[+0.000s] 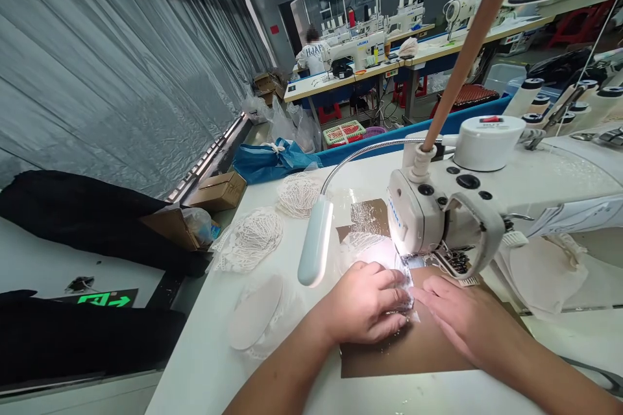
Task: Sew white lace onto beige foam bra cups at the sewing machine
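A white lace fabric piece (370, 248) lies under the head of a white sewing machine (418, 214), on a brown plate (413, 350). My left hand (372, 301) presses on its near part, fingers bent over the edge and the fabric beneath them. Stretched fingers of my right hand (452, 308) lie flat on the brown plate, their tips touching the fabric's right edge. Machine parts and my fingers hide the needle. A lit lamp (315, 243) on a bendy metal neck hangs just left of the fabric.
Lace piles (250, 238) and a pale oval pad (257, 312) lie on the white table (195, 363) at left. White cup-shaped pieces (540, 272) sit right of the machine. Thread cones (523, 96) stand behind it. Farther back, a person (312, 55) sits among other sewing machines.
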Demonstrator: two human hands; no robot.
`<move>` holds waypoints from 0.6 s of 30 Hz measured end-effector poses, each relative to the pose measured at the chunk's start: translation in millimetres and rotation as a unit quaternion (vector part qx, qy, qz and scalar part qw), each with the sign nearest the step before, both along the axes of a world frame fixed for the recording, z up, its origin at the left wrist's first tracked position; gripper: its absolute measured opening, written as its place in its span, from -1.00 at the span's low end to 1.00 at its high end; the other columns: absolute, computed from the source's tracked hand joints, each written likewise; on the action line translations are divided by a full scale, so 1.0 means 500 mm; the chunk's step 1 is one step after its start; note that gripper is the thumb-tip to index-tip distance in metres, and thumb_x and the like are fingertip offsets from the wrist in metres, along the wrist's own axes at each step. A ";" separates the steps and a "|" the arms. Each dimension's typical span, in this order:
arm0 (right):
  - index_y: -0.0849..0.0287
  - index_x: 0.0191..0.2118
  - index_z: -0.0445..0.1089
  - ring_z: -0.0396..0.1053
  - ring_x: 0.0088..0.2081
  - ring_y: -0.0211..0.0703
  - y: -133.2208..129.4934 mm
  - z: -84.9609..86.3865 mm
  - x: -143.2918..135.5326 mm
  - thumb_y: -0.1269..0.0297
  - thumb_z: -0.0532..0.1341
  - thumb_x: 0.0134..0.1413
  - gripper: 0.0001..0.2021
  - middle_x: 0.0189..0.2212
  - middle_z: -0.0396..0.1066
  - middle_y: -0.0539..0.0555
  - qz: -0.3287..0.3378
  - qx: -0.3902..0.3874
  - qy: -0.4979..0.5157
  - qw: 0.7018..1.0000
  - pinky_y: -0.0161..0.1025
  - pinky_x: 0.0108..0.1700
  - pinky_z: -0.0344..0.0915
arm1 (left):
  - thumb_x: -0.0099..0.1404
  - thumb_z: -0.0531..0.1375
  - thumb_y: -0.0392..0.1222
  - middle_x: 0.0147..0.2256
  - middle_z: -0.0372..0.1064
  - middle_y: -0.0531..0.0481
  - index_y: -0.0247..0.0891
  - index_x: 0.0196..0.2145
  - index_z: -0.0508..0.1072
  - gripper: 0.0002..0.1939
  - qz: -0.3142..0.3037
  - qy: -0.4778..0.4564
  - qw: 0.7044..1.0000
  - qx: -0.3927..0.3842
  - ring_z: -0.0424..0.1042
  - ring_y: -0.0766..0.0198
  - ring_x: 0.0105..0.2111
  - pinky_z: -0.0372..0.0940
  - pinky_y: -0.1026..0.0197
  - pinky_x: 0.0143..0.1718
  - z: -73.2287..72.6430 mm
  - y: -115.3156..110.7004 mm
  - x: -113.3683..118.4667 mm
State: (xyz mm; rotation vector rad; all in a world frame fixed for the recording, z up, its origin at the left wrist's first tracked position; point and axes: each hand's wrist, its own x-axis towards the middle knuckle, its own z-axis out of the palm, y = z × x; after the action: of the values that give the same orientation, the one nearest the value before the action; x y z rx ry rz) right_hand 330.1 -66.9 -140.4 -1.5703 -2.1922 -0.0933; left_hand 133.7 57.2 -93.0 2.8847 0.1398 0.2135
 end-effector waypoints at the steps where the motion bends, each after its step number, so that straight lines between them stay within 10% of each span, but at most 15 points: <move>1: 0.13 -0.05 0.36 0.29 -0.43 -0.15 0.001 0.003 -0.001 0.52 -0.03 0.14 -0.64 -0.37 0.40 0.06 0.007 0.017 -0.013 1.000 -0.23 -0.41 0.06 | 0.38 0.04 -0.01 0.05 0.35 -0.03 -0.20 0.02 0.40 -0.64 0.007 0.000 1.000 0.003 0.32 0.16 -0.18 0.22 0.11 -0.16 -0.001 -0.002 0.003; 18: 0.13 -0.10 0.47 0.18 -0.66 -0.28 0.023 0.016 -0.019 0.61 0.01 -0.11 -0.51 -0.42 0.49 0.04 -0.101 0.038 -0.100 0.989 -0.26 -0.62 -0.11 | 0.42 -0.06 -0.14 0.03 0.38 -0.08 -0.27 0.07 0.35 -0.63 0.109 0.005 0.992 0.069 0.30 0.14 -0.26 0.23 0.09 -0.27 -0.025 -0.005 0.029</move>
State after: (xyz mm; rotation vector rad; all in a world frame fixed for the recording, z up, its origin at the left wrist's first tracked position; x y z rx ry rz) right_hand 320.6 -55.2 -132.5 -1.8040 -2.1391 -0.4096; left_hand 148.3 54.7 -105.5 3.0045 0.4621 0.2576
